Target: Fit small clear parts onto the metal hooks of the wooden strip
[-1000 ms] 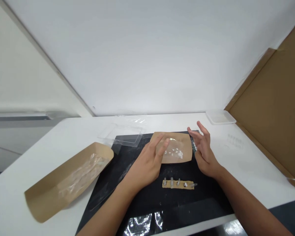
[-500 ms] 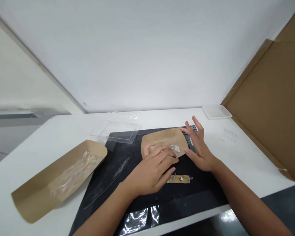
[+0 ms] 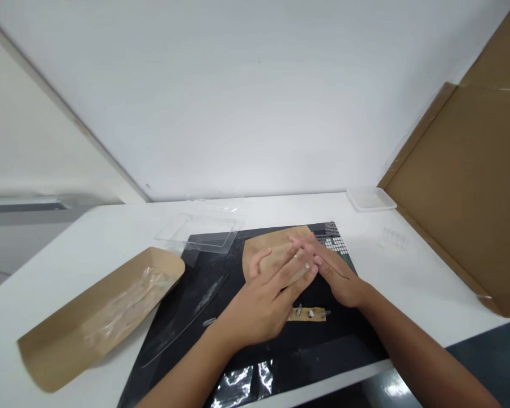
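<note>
My left hand (image 3: pixel 272 300) lies over a small brown paperboard tray (image 3: pixel 255 245), fingers stretched and thumb apart. From the other side, my right hand (image 3: pixel 338 275) reaches over the same tray, its fingers extended and meeting the left fingertips. A small white piece (image 3: pixel 306 266) shows by the left fingertips; the other white pieces in the tray are hidden under my hands. Just in front lies a narrow tan strip (image 3: pixel 317 315) bearing several small clear and white pieces. Everything here rests on a black mat (image 3: pixel 323 345).
A long brown paperboard tray (image 3: pixel 68 334) holding crumpled clear plastic (image 3: pixel 131 300) lies at left. Behind the mat are a clear plastic lid (image 3: pixel 195 235) and, at far right, a shallow translucent container (image 3: pixel 372 199). A large cardboard box (image 3: pixel 463 198) stands along the right side.
My right hand has moved left and down from beside the small tray to over it, meeting my left hand. The white pieces visible before are now mostly covered.
</note>
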Motion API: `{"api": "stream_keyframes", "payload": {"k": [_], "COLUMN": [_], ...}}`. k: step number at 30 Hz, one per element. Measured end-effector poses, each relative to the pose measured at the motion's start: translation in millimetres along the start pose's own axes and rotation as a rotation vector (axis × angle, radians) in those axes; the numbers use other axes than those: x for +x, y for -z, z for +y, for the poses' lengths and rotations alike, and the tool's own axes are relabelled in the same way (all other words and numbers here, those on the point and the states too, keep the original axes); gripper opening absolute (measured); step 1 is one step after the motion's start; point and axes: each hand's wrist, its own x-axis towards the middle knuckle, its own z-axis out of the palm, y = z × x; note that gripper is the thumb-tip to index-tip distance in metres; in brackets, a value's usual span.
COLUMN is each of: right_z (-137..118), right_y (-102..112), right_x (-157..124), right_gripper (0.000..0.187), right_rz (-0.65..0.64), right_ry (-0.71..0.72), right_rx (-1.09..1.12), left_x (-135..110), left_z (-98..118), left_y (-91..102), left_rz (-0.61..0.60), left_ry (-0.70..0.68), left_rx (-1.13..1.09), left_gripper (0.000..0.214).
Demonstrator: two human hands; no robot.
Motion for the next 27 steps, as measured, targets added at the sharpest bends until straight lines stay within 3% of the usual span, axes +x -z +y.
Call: {"api": "stream_keyframes", "payload": {"k": [5, 9, 15, 20, 24, 27], "right_z": [-23.3, -29.2, -32.3, -30.2, -25.3, -21.6], "right_y": [-24.3, -25.2, -7.6, -3.3, -9.5, -12.0], "right_x": [8.5, 14.3, 13.4, 13.2, 11.6, 10.1], "right_gripper": [0.071, 0.096, 0.105, 0.086, 0.087, 0.097], "right_rz": [-0.132, -0.092, -0.075, 0.135, 0.107, 0.028], "right_ry": [-0.223, -0.329, -0.251, -0.179, -0.245, -0.316], "right_rx": [0.883, 1.169, 1.283, 1.235, 1.193, 1.050], "left_x": [11.2, 14.5, 4.5, -4.9, -2.3, 2.2], "left_z": [7.5, 3.8, -11.4, -21.1, -13.2, -7.6], "left_y": [1.4, 2.3, 1.8, 5.3, 8.7, 9.1], "left_rz": [-0.019, -0.026, 0.058, 0.126, 0.070, -0.032], "left_ry": [0.019, 0.114, 0.281, 0.405, 0.163, 0.001], "left_rx": [0.041, 0.103, 0.147, 0.176, 0.124, 0.105], "left_gripper": [0.065, 0.073, 0.085, 0.084, 0.090, 0.075]}}
